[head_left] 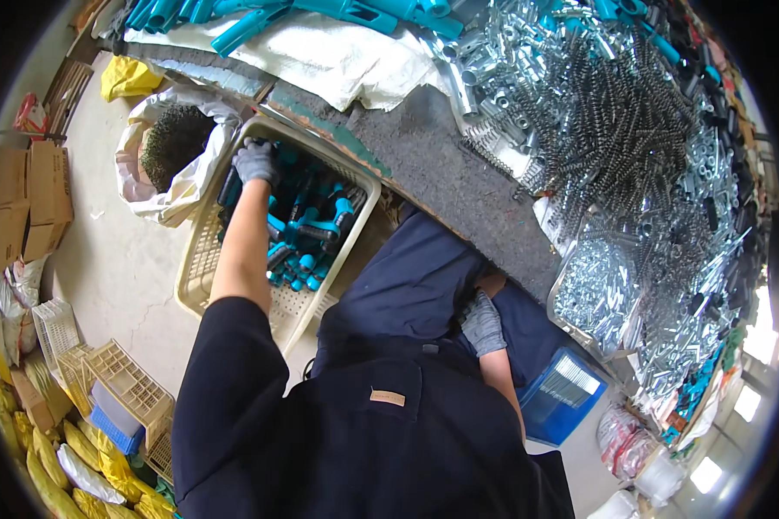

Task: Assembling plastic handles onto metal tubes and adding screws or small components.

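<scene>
My left hand (pixel 255 162), in a grey knit glove, reaches down into a cream plastic crate (pixel 201 259) on the floor. It rests on the teal and black handle parts (pixel 307 229) piled in the crate; whether the fingers grip one is hidden. My right hand (pixel 482 323), also gloved, lies with fingers curled on my dark blue trouser leg, near the edge of the workbench (pixel 441 164), and holds nothing that I can see.
The grey bench carries heaps of metal springs (pixel 614 112), silver fittings and teal handles (pixel 320 13). A white sack of dark springs (pixel 175 143) stands beside the crate. Empty crates (pixel 121 381), cardboard boxes and yellow bags line the left; a blue bin (pixel 563 394) sits lower right.
</scene>
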A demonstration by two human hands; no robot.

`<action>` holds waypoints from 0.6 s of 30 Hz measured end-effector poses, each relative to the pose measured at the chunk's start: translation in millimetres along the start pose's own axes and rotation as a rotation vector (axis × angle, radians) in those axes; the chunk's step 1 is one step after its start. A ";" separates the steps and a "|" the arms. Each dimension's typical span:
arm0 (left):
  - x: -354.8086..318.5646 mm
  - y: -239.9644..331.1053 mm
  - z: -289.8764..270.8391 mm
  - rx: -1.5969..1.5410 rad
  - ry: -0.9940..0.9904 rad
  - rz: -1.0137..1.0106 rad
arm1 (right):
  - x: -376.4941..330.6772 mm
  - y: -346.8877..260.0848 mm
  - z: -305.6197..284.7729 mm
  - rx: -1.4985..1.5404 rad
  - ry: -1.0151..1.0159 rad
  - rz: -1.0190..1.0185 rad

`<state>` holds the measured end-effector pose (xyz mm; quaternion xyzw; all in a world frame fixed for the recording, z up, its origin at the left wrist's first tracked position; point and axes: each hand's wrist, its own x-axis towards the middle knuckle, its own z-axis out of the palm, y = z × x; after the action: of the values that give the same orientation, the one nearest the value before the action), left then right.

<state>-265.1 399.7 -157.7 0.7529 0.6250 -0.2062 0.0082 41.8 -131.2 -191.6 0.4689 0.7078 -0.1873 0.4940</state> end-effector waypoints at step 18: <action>-118.4 16.1 61.6 -0.420 0.102 0.389 | -125.9 27.6 -104.2 -3.140 -1.512 -0.399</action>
<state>-284.2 268.5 -180.1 0.8499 0.4974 -0.0285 0.1718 19.7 -102.0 -29.9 0.6788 0.1211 -0.4030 -0.6018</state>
